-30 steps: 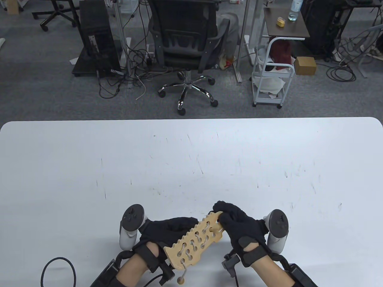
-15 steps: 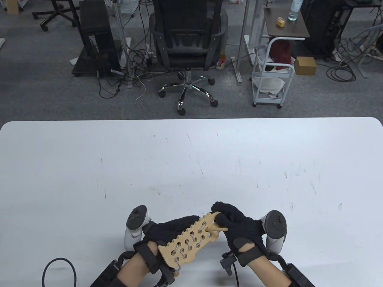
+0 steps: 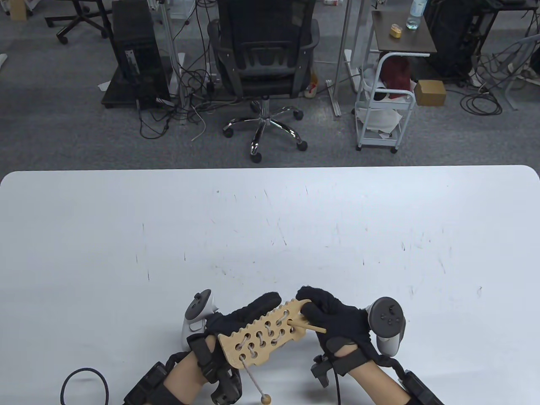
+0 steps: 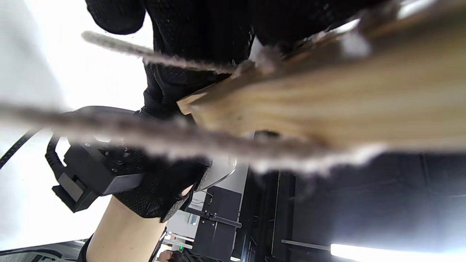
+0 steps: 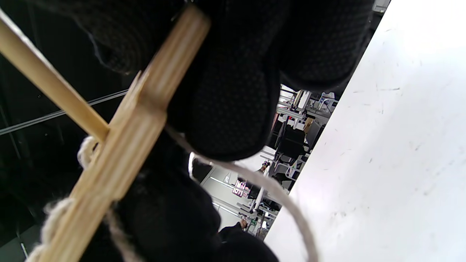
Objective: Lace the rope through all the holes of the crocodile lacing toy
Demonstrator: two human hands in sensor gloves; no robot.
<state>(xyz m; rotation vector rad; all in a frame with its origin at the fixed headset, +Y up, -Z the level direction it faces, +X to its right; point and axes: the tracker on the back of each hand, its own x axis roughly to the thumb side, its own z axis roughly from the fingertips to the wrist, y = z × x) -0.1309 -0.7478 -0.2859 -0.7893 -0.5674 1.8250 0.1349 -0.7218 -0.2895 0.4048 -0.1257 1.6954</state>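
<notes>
Fingers of the black-gloved left hand (image 3: 240, 320) gripped the pale wooden crocodile lacing board (image 3: 265, 333) from beneath, its long axis slanting up toward the right hand (image 3: 337, 322). That hand pinched the board's far end, where the thin wooden needle stick (image 3: 310, 327) poked out of a hole, pointing rightward just under its thumb. The right hand looked nearer to draw it and the beige rope (image 5: 276, 193).
</notes>
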